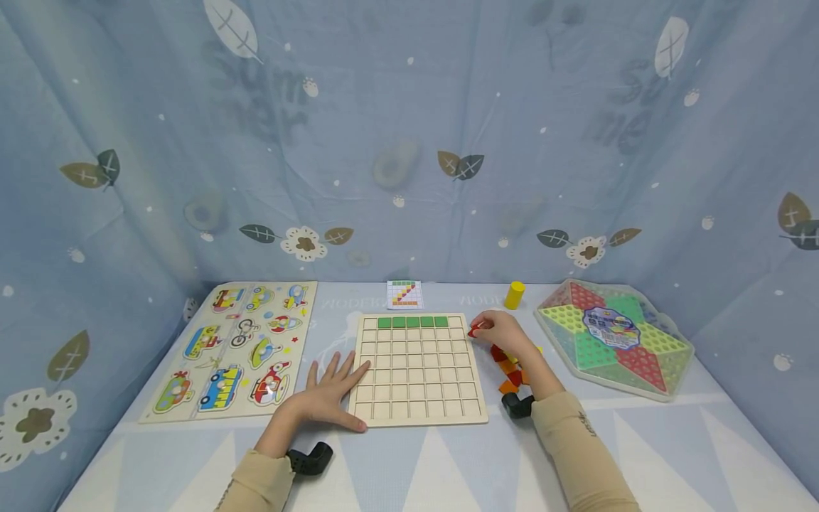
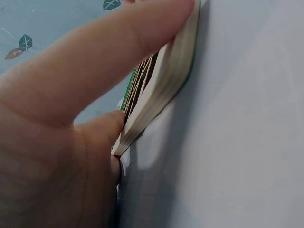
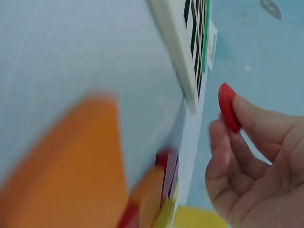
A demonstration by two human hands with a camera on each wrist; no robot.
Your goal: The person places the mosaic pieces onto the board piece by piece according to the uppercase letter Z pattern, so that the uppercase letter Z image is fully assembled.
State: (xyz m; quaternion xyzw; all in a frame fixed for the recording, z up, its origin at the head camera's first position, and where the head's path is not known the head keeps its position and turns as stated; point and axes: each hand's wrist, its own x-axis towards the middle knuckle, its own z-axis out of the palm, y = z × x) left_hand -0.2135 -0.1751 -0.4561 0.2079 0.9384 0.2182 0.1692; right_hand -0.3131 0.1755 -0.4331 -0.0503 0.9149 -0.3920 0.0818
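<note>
A wooden grid board lies flat in the middle of the table, with several green square tiles along its top row. My left hand, fingers spread straight, rests at the board's left edge; in the left wrist view the thumb touches the board's rim. Near the board's upper right corner my right hand pinches a small red piece between thumb and fingers. Its exact shape is hard to tell. Loose red, orange and yellow pieces lie under and beside the right forearm, partly hidden.
Behind the board lies a small pattern card with coloured squares. A yellow cylinder stands at the back right. To the left is a vehicle puzzle board; to the right, a packaged star-patterned game board. A blue curtain hangs behind.
</note>
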